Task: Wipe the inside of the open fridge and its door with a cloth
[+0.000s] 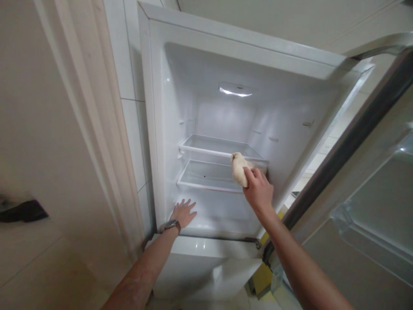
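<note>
My right hand is closed around a cream-coloured cloth, bunched up, at the right front of the shelves inside an open refrigerator. My left hand, with a watch on the wrist, lies with fingers spread at the lower left of the refrigerator's interior, apparently resting on its floor. Nothing is in it. Two shelves, the upper shelf and the lower shelf, sit behind the hands; the cloth covers the right end of their front edges.
The refrigerator door stands swung out on the right, with clear door bins. A lamp glows at the top inside. Below is a closed white lower front. A door frame and tiled wall rise close on the left.
</note>
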Available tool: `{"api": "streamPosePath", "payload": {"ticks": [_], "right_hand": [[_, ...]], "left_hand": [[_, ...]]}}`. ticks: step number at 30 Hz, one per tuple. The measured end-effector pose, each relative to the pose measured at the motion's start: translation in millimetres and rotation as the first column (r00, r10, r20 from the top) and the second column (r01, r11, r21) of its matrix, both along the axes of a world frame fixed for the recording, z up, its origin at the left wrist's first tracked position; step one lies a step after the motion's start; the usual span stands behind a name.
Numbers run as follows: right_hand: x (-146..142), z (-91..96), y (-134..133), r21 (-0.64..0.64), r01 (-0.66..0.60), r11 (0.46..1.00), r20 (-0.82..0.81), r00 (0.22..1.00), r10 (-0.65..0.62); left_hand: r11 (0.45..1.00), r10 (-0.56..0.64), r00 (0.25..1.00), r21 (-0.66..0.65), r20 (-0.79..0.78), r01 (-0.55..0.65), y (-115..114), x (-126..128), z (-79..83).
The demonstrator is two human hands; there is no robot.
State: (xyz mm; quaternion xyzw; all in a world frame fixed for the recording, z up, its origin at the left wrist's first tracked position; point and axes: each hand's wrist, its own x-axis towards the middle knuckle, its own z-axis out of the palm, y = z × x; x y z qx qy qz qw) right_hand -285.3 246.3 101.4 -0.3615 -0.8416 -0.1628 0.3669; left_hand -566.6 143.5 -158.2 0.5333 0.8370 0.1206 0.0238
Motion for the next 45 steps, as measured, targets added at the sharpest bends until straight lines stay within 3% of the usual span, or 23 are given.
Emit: {"api": "streamPosePath", "payload": {"ticks": [2,5,8,10,15,19,27,31,33,36,41,45], "right_hand": [[-10.2,-15.2,11.9,-0.013,0.061,0.998,0.207,0.977,-0.057],[-32.2,-48.5,38.5,-0.186,0.112,0.976,0.389,0.921,-0.032],[-47.3,-73.8,64.5,-0.354,0.089,0.931,0.388,0.92,0.059],[-52.1,-80.1,78.8,-0.412,0.044,0.91,0.359,0.926,0.118],[-60.5,-71.6,108.4,-0.488,-0.019,0.873,0.357,0.908,0.219],[-70.6,-64.0,129.1,-0.48,-0.024,0.877,0.378,0.896,0.231],[-95.1,-54.1,170.4,-0.367,-0.025,0.93,0.406,0.895,0.185],[-115.9,-55.6,199.9,-0.23,-0.003,0.973,0.374,0.923,0.091],[-127.1,-63.0,216.3,-0.265,0.102,0.959,0.374,0.927,0.005],[-140.8,-74.2,239.8,-0.412,0.222,0.884,0.387,0.921,-0.051],[-146.7,-72.6,264.0,-0.458,0.216,0.862,0.391,0.92,-0.022],[-141.7,-60.0,259.4,-0.428,0.196,0.882,0.44,0.898,0.014]], "left_hand": [[1.0,0.001,1.0,-0.003,-0.001,-0.001,-0.4,0.5,0.7],[1.0,0.008,1.0,-0.007,-0.005,-0.008,-1.1,0.8,1.0],[1.0,0.011,1.0,-0.002,-0.005,-0.011,-1.1,0.6,-0.4],[1.0,0.009,1.0,0.004,-0.004,-0.009,-0.9,0.3,-1.7],[1.0,0.002,1.0,0.009,-0.004,-0.002,-1.5,-0.7,-3.0],[1.0,-0.001,1.0,0.008,-0.008,0.001,-2.8,0.1,0.1],[1.0,0.001,1.0,0.009,-0.015,-0.001,-3.1,0.8,-1.1],[1.0,-0.002,1.0,0.019,-0.012,0.003,-4.3,-0.3,-3.2],[1.0,-0.006,1.0,0.012,-0.007,0.006,-5.7,0.1,-2.0],[1.0,-0.005,1.0,0.0,-0.007,0.005,-7.8,1.6,1.0],[1.0,-0.007,1.0,-0.013,-0.016,0.007,-8.7,2.2,1.5],[1.0,-0.007,1.0,-0.013,-0.025,0.007,-7.4,0.8,-1.3]]}}
